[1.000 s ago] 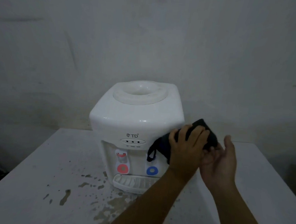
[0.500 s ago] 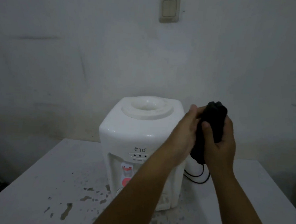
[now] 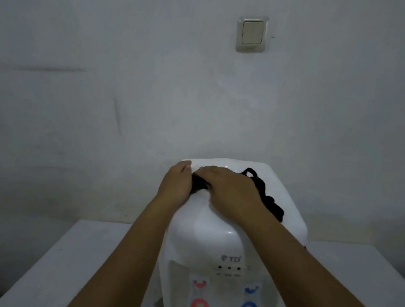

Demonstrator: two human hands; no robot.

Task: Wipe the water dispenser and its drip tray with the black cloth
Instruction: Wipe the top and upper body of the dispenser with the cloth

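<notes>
Atop the water dispenser, left hand pinches black cloth in curled fingers; right hand presses it, fingers flat.

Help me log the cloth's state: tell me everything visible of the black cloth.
The black cloth looks like soft, dark fabric, bunched and crumpled on top of the white water dispenser. The left hand grips its gathered end. The right hand lies flat over its middle, hiding most of it. A ruffled edge trails toward the dispenser's right side, and a thin loop sticks out behind.
</notes>
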